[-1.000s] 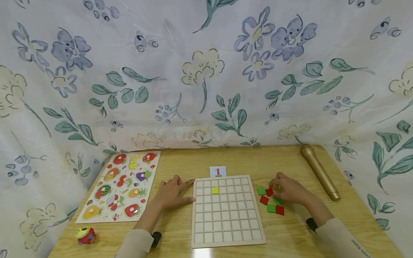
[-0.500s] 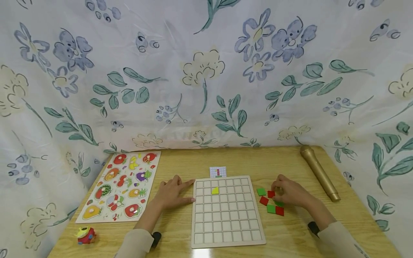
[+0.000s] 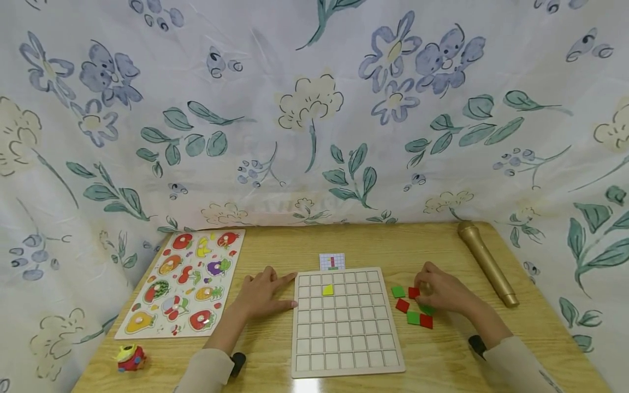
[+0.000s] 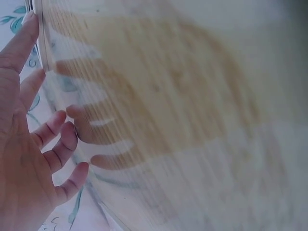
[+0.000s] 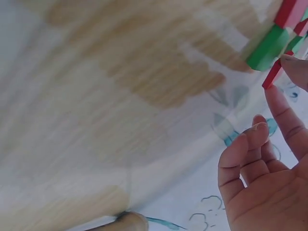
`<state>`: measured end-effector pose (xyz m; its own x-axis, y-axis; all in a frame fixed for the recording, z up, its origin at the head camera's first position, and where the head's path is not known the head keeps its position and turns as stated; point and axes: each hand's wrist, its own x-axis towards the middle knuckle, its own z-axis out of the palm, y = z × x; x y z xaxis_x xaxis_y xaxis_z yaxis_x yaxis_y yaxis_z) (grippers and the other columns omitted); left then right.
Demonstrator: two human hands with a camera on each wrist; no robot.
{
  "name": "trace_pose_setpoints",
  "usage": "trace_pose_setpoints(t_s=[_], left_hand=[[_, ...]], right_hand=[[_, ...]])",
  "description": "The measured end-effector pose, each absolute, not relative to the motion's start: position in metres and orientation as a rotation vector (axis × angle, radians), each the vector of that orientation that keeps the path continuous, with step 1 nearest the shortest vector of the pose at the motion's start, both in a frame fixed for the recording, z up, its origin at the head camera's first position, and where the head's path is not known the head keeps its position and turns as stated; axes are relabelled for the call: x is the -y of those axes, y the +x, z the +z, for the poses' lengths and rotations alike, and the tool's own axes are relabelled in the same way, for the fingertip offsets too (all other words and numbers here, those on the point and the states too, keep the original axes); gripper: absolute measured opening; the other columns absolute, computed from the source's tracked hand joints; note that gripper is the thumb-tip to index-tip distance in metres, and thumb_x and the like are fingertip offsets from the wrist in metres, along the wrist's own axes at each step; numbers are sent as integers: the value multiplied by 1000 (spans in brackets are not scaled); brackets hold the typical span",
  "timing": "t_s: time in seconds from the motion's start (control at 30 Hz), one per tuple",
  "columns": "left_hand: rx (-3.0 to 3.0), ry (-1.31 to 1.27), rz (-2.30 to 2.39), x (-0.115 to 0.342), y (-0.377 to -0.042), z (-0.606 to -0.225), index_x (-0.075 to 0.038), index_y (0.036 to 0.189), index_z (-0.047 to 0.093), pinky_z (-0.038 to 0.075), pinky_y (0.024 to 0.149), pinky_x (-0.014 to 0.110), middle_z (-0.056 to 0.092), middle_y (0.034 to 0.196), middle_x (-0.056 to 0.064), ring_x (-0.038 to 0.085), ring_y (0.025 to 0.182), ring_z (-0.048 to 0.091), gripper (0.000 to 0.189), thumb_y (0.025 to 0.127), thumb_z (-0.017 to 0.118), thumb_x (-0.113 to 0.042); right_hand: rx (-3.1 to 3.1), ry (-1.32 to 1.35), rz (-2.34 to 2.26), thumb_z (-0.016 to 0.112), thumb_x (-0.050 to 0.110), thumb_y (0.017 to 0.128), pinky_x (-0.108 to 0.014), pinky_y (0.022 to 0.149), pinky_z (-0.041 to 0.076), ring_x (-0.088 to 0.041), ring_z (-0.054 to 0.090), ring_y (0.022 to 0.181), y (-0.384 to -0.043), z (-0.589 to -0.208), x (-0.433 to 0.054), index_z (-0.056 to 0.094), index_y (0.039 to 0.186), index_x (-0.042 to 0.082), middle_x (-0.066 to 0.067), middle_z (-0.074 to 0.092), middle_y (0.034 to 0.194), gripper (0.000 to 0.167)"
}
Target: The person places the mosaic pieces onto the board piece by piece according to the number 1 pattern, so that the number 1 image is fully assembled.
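My right hand (image 3: 442, 289) pinches a small red square tile (image 5: 273, 73) between thumb and index finger, the other fingers loosely bent. Around it on the table lie several loose tiles, among them a green one (image 3: 397, 292), another red one (image 3: 402, 305) and a touching green (image 3: 414, 317) and red (image 3: 426, 321) pair. One more green tile is partly hidden under the hand. My left hand (image 3: 260, 295) rests with index finger and thumb extended to the left edge of the pale gridded board (image 3: 339, 330). A yellow tile (image 3: 327, 290) with a rounded corner occupies one upper cell.
A small pattern card (image 3: 332, 261) lies against the board's far edge. On the left are a fruit puzzle board (image 3: 194, 314) and a red and yellow toy figure (image 3: 130, 358). A gold microphone (image 3: 486, 262) lies far right. A floral curtain (image 3: 275, 207) hangs behind the table.
My right hand has shifted slightly right along with the red tile, drawing it away from the green tile beside it. The left hand and the board stay put.
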<state>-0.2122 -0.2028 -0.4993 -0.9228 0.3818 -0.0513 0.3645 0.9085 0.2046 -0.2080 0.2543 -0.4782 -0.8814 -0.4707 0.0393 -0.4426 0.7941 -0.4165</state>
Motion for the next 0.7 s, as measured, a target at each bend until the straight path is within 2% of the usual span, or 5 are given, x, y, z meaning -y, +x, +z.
trace_pose_setpoints(t_s=[0.23, 0.7], left_hand=[[-2974, 581, 284, 204, -213, -500, -40, 147, 46, 26, 74, 40, 38, 95, -2, 16, 79, 39, 74, 82, 62, -72], [-2977, 589, 300, 203, -212, -497, -38, 147, 48, 26, 73, 40, 38, 95, -2, 16, 78, 38, 73, 83, 62, -71]], right_hand=[[-2920, -774, -653, 81, 16, 76, -25, 63, 43, -8, 44, 72, -213, -468, -246, 68, 89, 11, 0, 45, 91, 19], [-2875, -790, -693, 78, 18, 83, -25, 64, 42, -9, 45, 71, -226, -454, -211, 69, 95, 10, -5, 48, 98, 17]])
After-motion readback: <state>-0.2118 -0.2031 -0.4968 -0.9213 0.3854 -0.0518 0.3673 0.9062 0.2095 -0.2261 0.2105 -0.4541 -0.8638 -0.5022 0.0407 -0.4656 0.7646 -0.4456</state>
